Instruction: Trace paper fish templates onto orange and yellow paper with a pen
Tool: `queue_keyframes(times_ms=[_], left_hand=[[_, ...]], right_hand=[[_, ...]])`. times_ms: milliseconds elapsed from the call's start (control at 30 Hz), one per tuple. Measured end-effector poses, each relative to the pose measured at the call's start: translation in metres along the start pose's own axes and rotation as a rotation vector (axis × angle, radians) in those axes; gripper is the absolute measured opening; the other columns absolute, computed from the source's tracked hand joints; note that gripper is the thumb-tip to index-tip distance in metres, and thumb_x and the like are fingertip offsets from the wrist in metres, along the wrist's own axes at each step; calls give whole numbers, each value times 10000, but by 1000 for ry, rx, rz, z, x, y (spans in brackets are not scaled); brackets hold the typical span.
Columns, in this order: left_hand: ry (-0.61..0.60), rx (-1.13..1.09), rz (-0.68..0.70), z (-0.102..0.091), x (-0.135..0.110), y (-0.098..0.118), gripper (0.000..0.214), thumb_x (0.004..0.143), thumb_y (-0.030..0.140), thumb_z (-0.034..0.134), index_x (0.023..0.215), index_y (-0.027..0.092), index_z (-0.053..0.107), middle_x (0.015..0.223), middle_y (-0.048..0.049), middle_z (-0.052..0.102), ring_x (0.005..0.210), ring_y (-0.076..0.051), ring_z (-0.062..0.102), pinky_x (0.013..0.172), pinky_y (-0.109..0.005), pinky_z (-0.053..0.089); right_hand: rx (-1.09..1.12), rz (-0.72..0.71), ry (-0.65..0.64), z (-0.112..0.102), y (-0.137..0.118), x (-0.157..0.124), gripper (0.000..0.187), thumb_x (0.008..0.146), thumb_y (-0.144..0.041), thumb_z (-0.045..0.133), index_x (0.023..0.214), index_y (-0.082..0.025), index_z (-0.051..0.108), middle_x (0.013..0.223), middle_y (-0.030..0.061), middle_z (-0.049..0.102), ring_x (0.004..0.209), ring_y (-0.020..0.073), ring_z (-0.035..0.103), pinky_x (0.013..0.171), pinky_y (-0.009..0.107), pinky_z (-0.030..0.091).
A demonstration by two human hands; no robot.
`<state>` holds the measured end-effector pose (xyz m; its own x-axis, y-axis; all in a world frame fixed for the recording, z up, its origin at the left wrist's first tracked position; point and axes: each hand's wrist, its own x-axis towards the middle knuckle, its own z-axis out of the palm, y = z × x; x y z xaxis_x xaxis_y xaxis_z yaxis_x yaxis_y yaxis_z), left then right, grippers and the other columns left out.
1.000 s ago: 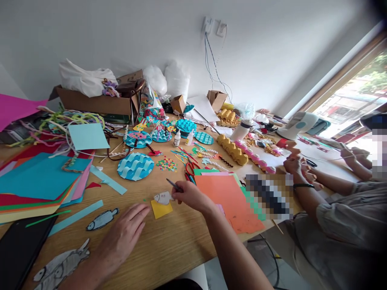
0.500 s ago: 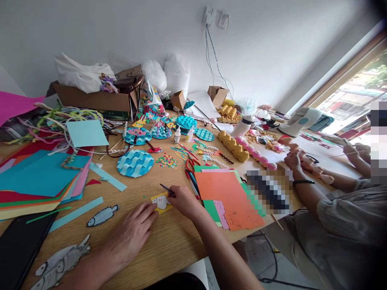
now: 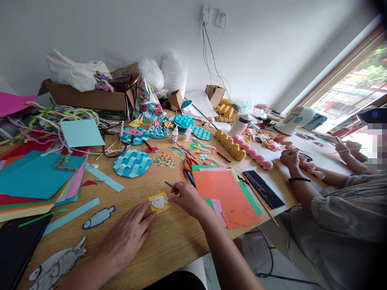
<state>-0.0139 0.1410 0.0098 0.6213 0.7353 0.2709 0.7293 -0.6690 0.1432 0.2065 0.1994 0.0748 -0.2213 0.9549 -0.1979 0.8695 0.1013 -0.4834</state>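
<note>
A white paper fish (image 3: 159, 201) lies on a small yellow paper (image 3: 165, 208) on the table in front of me. My left hand (image 3: 128, 233) rests flat, fingers stretched out, with its fingertips at the yellow paper's left edge. In my right hand (image 3: 186, 199) is a dark pen (image 3: 171, 185), its shaft pointing up and left; the end near the paper is hidden by the fingers. That hand sits at the fish's tail. To the left are a blue-grey paper fish (image 3: 99, 217) and grey drawn fish cut-outs (image 3: 57, 259), partly covered by my left forearm.
Orange paper (image 3: 222, 193) lies on green sheets to the right, beside red scissors (image 3: 190, 162) and a phone (image 3: 263, 188). Coloured papers (image 3: 39, 173) are stacked at left. Blue wavy discs (image 3: 132, 163) and glue bottles (image 3: 174, 135) stand farther back. Another person's hands (image 3: 290, 160) work at right.
My right hand has shifted slightly right, off the fish, so its tail and the yellow paper's right part now show. The pen has tilted. The view has moved a little.
</note>
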Motion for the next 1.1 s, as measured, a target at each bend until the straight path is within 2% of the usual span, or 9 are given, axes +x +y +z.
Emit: queue_keyframes(times_ms=[100, 267, 400, 600, 667, 833, 1000, 1067, 1100], left_hand=[[17, -7, -15, 2, -1, 1, 432, 752, 80, 503, 1142, 227, 613, 1334, -95, 525, 1173, -240, 544, 966, -385, 488], [46, -13, -54, 7, -4, 3, 435, 764, 76, 485, 1148, 243, 604, 1316, -71, 535, 1162, -229, 549, 974, -381, 486], [53, 4, -22, 8, -4, 2, 466, 748, 72, 506, 1168, 252, 594, 1336, -68, 534, 1186, -240, 538, 971, -379, 491], [56, 17, 21, 11, -4, -3, 487, 755, 98, 509, 1209, 261, 568, 1321, -39, 567, 1172, -233, 554, 965, -376, 499], [100, 18, 22, 14, -4, -5, 455, 776, 112, 499, 1202, 256, 570, 1290, -39, 592, 1138, -224, 578, 949, -362, 509], [208, -33, -6, 9, -2, -1, 418, 804, 83, 431, 1148, 261, 585, 1185, -10, 645, 1053, -177, 620, 906, -287, 531], [254, -183, 67, -5, 1, 7, 413, 815, 32, 388, 1104, 250, 586, 1084, 9, 674, 995, -117, 629, 920, -181, 491], [255, -248, 116, -3, 1, 8, 387, 808, 31, 384, 1068, 230, 590, 1029, -8, 682, 961, -125, 630, 891, -177, 501], [252, -285, 128, 1, 1, 8, 375, 810, 37, 377, 1055, 225, 590, 996, -18, 682, 939, -131, 629, 862, -182, 513]], right_hand=[[-3, -18, -47, 10, -6, -1, 127, 745, -199, 671, 865, -162, 656, 927, 53, 656, 835, 164, 585, 654, 224, 342], [-4, 4, -35, 17, -10, -1, 118, 745, -174, 659, 857, -146, 632, 947, 81, 650, 855, 182, 574, 649, 239, 325], [23, 4, -18, 19, -10, -5, 74, 732, -143, 648, 792, -158, 608, 797, 34, 646, 725, 147, 556, 583, 229, 303], [465, 15, 113, 12, 1, 5, 115, 717, -129, 614, 668, -183, 526, 552, -62, 518, 523, 94, 499, 486, 188, 328], [538, 62, 192, 2, 6, 19, 108, 723, -137, 591, 665, -188, 516, 522, -70, 511, 486, 94, 517, 477, 185, 365], [485, 123, 319, -20, 17, 74, 121, 742, -131, 559, 649, -186, 506, 541, -58, 556, 480, 90, 562, 491, 181, 399], [355, 189, 339, -29, 22, 132, 87, 760, -99, 583, 695, -157, 582, 598, -22, 611, 563, 119, 619, 553, 206, 446], [300, 219, 328, -30, 20, 150, 21, 801, -135, 605, 788, -135, 621, 710, 13, 650, 665, 144, 643, 622, 243, 486], [275, 229, 320, -30, 18, 158, 67, 836, -180, 608, 871, -128, 632, 816, 34, 663, 737, 156, 646, 668, 272, 508]])
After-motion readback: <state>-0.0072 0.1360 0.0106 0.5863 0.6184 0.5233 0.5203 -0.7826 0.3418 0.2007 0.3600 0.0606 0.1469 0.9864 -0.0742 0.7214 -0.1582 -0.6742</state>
